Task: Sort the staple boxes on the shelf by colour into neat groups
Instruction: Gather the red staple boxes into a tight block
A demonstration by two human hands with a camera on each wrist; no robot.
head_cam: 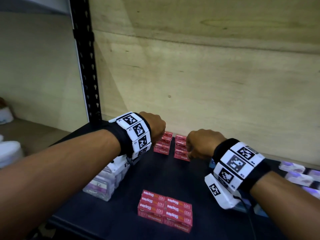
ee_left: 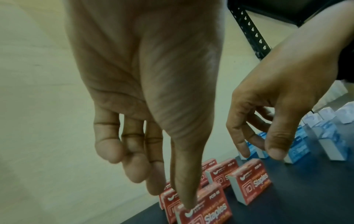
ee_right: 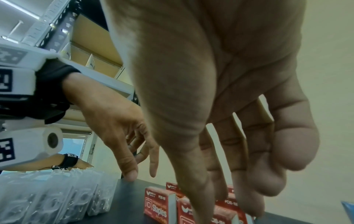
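Two short rows of red staple boxes stand at the back of the black shelf [head_cam: 155, 177]: a left row [head_cam: 162, 144] and a right row [head_cam: 180, 150]. My left hand [head_cam: 155, 130] hangs over the left row with its fingers pointing down and its thumb tip at the front box [ee_left: 208, 210]. Over the right row, my right hand [head_cam: 192, 148] also points its fingers down onto the box tops [ee_right: 224, 215]. Neither hand holds anything. A flat block of red boxes [head_cam: 164, 210] lies near the front edge. Blue staple boxes [ee_left: 298, 148] stand right of the red rows.
Clear plastic packets [head_cam: 103, 184] are lined up on the shelf's left side. White and purple boxes [head_cam: 294, 170] sit at the far right. A black perforated post [head_cam: 86, 58] rises at the left, and a wooden panel [head_cam: 207, 66] closes the back.
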